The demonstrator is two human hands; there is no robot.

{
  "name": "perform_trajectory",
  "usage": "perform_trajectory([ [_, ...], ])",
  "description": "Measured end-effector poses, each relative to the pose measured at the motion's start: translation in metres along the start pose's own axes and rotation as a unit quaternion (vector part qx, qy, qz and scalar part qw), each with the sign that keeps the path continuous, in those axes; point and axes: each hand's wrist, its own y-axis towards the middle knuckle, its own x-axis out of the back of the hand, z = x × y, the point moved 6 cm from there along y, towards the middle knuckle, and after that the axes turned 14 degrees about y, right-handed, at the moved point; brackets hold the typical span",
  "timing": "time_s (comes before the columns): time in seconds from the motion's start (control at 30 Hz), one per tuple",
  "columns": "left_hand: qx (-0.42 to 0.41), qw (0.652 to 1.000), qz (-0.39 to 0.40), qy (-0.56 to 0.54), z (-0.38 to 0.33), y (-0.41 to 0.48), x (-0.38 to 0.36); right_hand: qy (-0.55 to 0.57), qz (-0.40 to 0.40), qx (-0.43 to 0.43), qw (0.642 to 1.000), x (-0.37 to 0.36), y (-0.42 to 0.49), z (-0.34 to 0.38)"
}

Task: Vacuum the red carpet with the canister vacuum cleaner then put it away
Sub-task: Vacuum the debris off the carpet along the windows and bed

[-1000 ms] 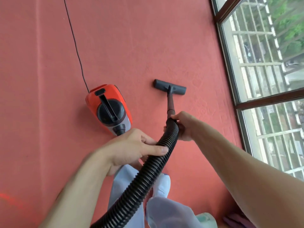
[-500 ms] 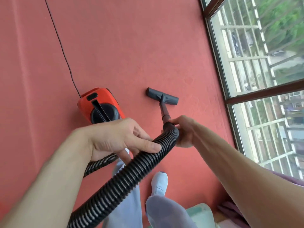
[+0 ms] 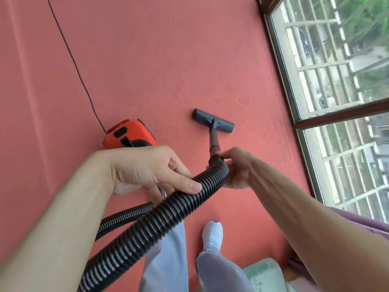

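Head view: right hand (image 3: 235, 167) grasps the wand end where the hose (image 3: 160, 218) joins; left hand (image 3: 147, 169) is wrapped round the hose further back. Floor nozzle (image 3: 213, 121) sits flat on the red carpet (image 3: 147, 60); the canister (image 3: 128, 135) stands just left. Risks: the slack hose loop could tug the canister over; the power cord (image 3: 77, 68) lies within nozzle reach.

No text, label, brand, number or sign can be read anywhere in the frame. The orange vacuum cleaner (image 3: 128, 135) at centre left shows only plain orange and black plastic on its visible top, with no lettering that can be made out. The red carpet (image 3: 168, 60) has faint embossed patterns right of centre, but they do not form readable characters.
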Motion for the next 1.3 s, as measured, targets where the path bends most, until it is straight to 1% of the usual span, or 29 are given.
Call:
perform_trajectory([
  [0.07, 0.002, 1.0, 0.005, 0.006, 0.0, 0.005, 0.006, 0.0, 0.003, 0.005, 1.0, -0.006, 0.006, 0.004],
  [0.13, -0.015, 1.0, 0.015, 0.004, -0.002, 0.003, 0.013, 0.008, 0.014, 0.002, 1.0, -0.006, 0.003, -0.002],
  [0.27, -0.009, 0.997, 0.077, -0.022, -0.001, -0.012, 0.013, 0.025, 0.022, -0.035, 0.999, 0.004, -0.012, -0.028],
  [0.33, 0.003, 0.998, 0.06, 0.001, -0.003, -0.01, 0.015, 0.019, 0.011, -0.019, 1.0, 0.001, -0.007, -0.016],
  [0.43, 0.018, 1.0, -0.004, 0.024, -0.008, 0.001, 0.028, 0.0, -0.013, 0.027, 1.0, -0.02, 0.006, 0.022],
  [0.5, 0.015, 0.999, -0.026, 0.024, -0.013, 0.003, 0.039, -0.006, -0.005, 0.04, 0.999, -0.033, 0.012, 0.037],
  [0.53, 0.013, 0.999, -0.025, 0.02, -0.016, 0.001, 0.042, 0.006, 0.003, 0.035, 0.999, -0.036, 0.012, 0.034],
  [0.67, 0.026, 0.999, 0.039, 0.018, -0.029, -0.018, 0.036, 0.054, 0.048, -0.02, 0.997, -0.029, -0.008, -0.015],
  [0.73, 0.031, 0.998, 0.052, 0.033, -0.032, -0.023, 0.03, 0.05, 0.044, -0.018, 0.998, -0.025, -0.015, -0.026],
  [0.8, 0.037, 0.998, 0.032, 0.047, -0.027, -0.022, 0.029, 0.036, 0.019, 0.003, 0.999, -0.028, -0.01, -0.015],
  [0.9, 0.058, 0.996, -0.04, 0.045, -0.013, -0.011, 0.036, 0.011, -0.021, 0.039, 0.999, -0.039, 0.004, 0.012],
  [0.97, 0.056, 0.995, -0.065, 0.043, -0.007, -0.008, 0.038, 0.0, -0.031, 0.046, 0.998, -0.046, 0.011, 0.017],
  [1.03, 0.045, 0.997, -0.04, 0.047, -0.007, -0.013, 0.036, 0.013, -0.018, 0.033, 0.999, -0.052, 0.005, 0.003],
  [1.1, 0.041, 0.997, 0.011, 0.065, -0.009, -0.024, 0.032, 0.02, -0.001, 0.002, 1.0, -0.051, -0.006, -0.026],
  [1.2, 0.054, 0.993, 0.065, 0.086, -0.007, -0.04, 0.026, 0.025, 0.012, -0.034, 0.999, -0.044, -0.014, -0.056],
  [1.27, 0.065, 0.991, 0.058, 0.098, -0.004, -0.037, 0.023, 0.036, 0.0, -0.021, 0.999, -0.043, -0.006, -0.046],
  [1.3, 0.07, 0.992, 0.034, 0.1, -0.001, -0.031, 0.024, 0.033, -0.016, -0.006, 0.999, -0.043, 0.001, -0.034],
])
